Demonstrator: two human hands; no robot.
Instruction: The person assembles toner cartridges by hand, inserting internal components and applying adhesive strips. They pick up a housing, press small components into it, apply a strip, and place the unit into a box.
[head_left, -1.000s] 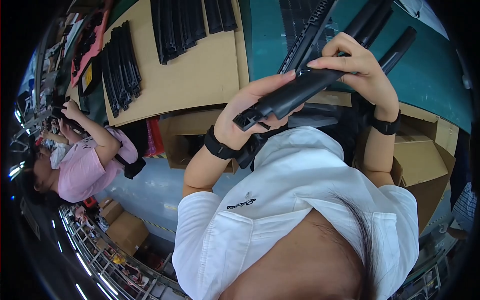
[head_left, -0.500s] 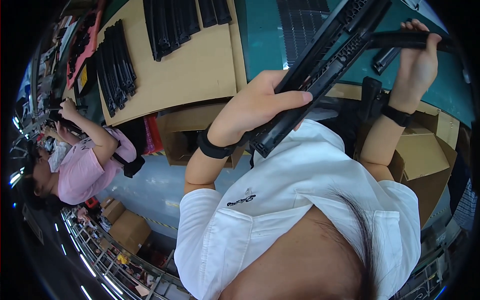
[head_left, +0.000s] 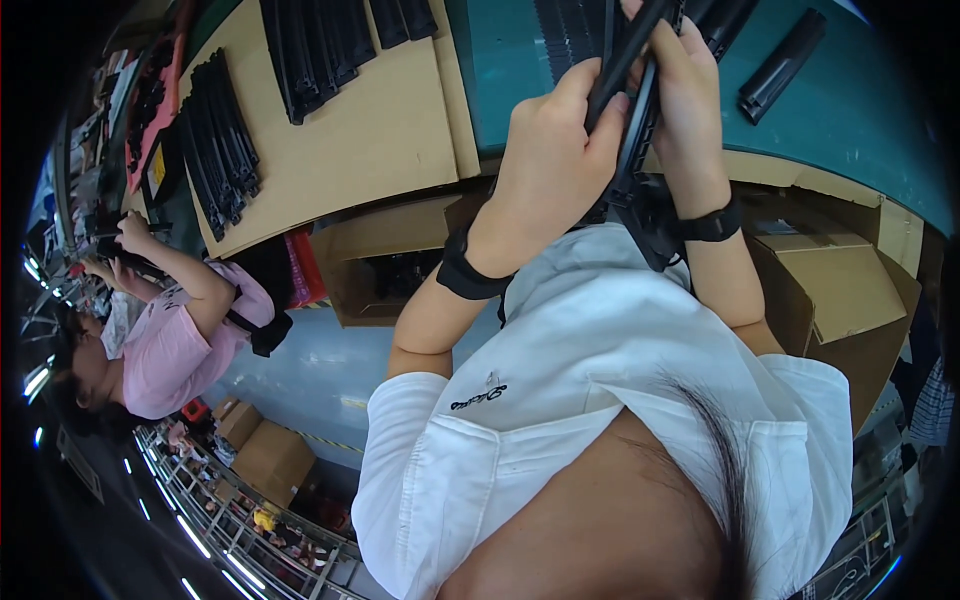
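Note:
My left hand (head_left: 550,160) is closed around long black plastic half-shells (head_left: 622,70), which stand steeply in front of my chest. Its thumb presses on them. My right hand (head_left: 688,110) is closed on the same black pieces from the other side, close beside the left. Its fingers curl over their upper part, and the top ends run out of the picture. Each wrist wears a black strap, and a dark block (head_left: 652,220) hangs below the hands near the right strap.
Another black shell piece (head_left: 782,68) lies on the green table (head_left: 870,130) at the right. Rows of long black parts (head_left: 318,60) rest on a cardboard sheet (head_left: 400,130) at the left. Open cartons (head_left: 835,290) stand under the table edge. A person in pink (head_left: 180,350) works at far left.
My right hand has come left from the outstretched dark tube-like piece to the shells by my left hand. The shells have tilted steeper, and my left hand has shifted slightly right and up.

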